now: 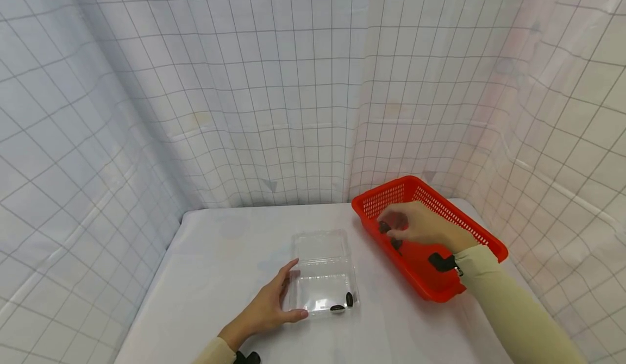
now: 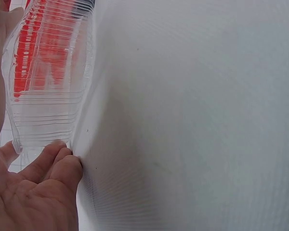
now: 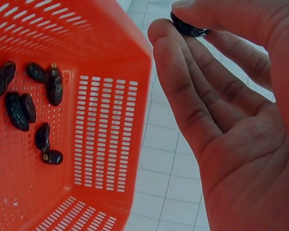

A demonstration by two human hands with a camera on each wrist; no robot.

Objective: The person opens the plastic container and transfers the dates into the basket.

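Note:
My right hand (image 1: 420,223) is over the red basket (image 1: 420,263), a dark date (image 3: 189,28) pinched between thumb and fingertips. Several more dates (image 3: 54,89) lie scattered on the basket's perforated floor in the right wrist view. On the white table a clear plastic box (image 1: 320,288) stands with its lid (image 1: 320,244) folded back, away from me. Two dates, one (image 1: 337,308) along the near edge and another (image 1: 349,299) by the right side, lie inside it. With thumb and fingers around its left side, my left hand (image 1: 266,307) holds the box.
The red basket stands at the right of the table (image 1: 235,255), angled, with raised slotted walls. White grid-patterned curtains (image 1: 293,108) close off the back and both sides. A dark band (image 1: 442,262) sits at the right wrist.

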